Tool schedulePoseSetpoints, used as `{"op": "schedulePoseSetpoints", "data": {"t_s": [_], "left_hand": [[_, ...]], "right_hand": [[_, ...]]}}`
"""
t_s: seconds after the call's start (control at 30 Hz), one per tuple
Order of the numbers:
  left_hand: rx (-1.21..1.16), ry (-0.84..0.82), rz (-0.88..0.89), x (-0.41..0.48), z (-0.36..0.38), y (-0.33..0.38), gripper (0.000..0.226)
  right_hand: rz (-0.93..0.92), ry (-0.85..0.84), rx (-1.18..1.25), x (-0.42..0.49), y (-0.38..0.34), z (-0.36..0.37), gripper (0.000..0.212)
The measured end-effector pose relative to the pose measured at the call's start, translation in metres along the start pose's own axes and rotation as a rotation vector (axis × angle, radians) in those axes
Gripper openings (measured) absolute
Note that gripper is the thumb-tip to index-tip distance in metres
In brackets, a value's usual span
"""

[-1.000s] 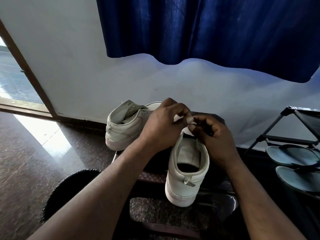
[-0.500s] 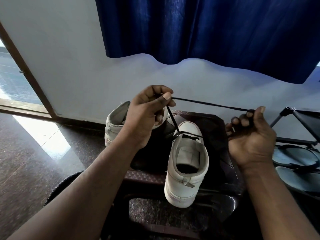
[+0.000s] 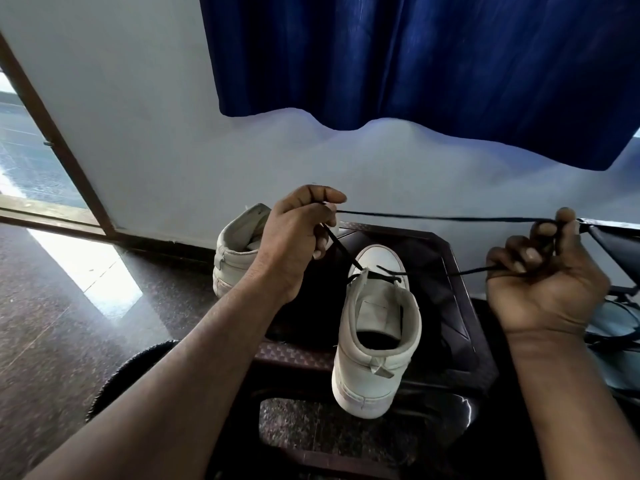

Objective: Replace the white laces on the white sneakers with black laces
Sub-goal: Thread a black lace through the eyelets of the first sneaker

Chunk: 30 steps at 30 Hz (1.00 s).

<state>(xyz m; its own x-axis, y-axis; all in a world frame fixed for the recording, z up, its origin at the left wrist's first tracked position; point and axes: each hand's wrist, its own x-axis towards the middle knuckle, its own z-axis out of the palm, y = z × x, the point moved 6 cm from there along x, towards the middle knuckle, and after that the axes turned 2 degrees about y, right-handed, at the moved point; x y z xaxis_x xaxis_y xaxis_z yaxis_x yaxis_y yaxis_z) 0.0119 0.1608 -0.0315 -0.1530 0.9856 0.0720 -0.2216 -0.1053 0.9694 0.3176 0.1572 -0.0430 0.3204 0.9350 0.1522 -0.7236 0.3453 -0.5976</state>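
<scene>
Black lace [image 3: 446,218] runs through the front eyelets of the near white sneaker [image 3: 375,327] on the dark stool [image 3: 460,306]. Left hand [image 3: 298,237] and right hand [image 3: 543,282] each pinch it, stretched taut between them. Judged best: match both ends evenly before crossing upward.

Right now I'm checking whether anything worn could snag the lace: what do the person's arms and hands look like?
Both forearms are bare as far as the frame shows, with no sleeves. The left hand and right hand wear no gloves; no watch, bracelet or ring is visible. Fingernails look short and unpainted.
</scene>
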Motion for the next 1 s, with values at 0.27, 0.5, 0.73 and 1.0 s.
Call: {"op": "schedulePoseSetpoints", "data": {"t_s": [0.27,0.5,0.73,1.0], "left_hand": [[0.903,0.082,0.163,-0.006,0.001,-0.001,0.015],[0.589,-0.201,0.275,-0.006,0.029,-0.007,0.02],[0.538,-0.332,0.256,-0.009,0.044,-0.016,0.006],[1.272,-0.047,0.369,-0.009,0.017,-0.002,0.015]], "right_hand": [[-0.101,-0.076,-0.348,-0.011,-0.001,0.015,0.018],[-0.08,-0.332,-0.755,-0.051,0.049,0.064,0.02],[-0.115,-0.365,-0.812,-0.056,0.05,0.068,0.019],[-0.086,-0.165,-0.575,-0.038,0.021,0.052,0.021]]}}
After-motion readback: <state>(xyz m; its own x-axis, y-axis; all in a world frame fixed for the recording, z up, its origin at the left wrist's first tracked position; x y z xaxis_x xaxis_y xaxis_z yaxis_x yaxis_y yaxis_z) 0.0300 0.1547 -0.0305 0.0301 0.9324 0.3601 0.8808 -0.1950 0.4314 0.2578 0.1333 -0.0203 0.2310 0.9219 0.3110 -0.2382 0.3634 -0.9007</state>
